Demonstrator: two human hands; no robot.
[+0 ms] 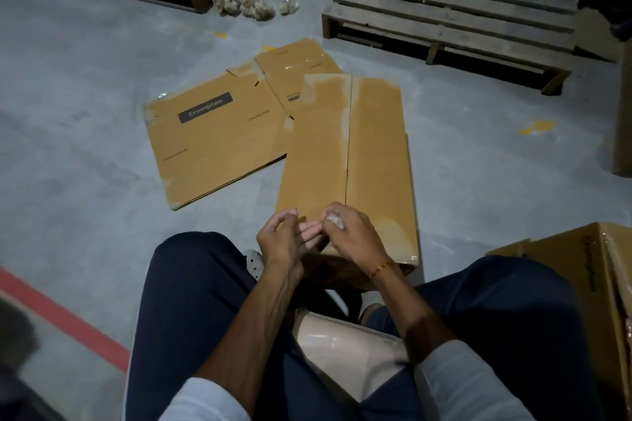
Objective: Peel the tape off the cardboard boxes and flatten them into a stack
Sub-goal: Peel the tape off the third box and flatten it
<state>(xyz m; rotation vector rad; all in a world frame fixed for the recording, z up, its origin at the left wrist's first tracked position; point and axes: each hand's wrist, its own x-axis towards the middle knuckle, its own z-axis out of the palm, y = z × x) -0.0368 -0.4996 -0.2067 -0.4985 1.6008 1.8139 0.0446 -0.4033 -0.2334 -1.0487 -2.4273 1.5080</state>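
Upright box [345,154], both hands pinching tape wad [333,219], flattened stack [219,133] beside

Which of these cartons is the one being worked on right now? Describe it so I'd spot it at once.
Start at the wooden pallet top right and come down the grey floor to the person's knees. The upright box stands there, both hands at its near edge. Unlike the flattened boxes to its left, it is still box-shaped, its top seam bare of tape.

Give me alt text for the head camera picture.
A seated person's right hand pinches a wad of clear tape over a cardboard box, left hand alongside; flattened boxes lie behind.
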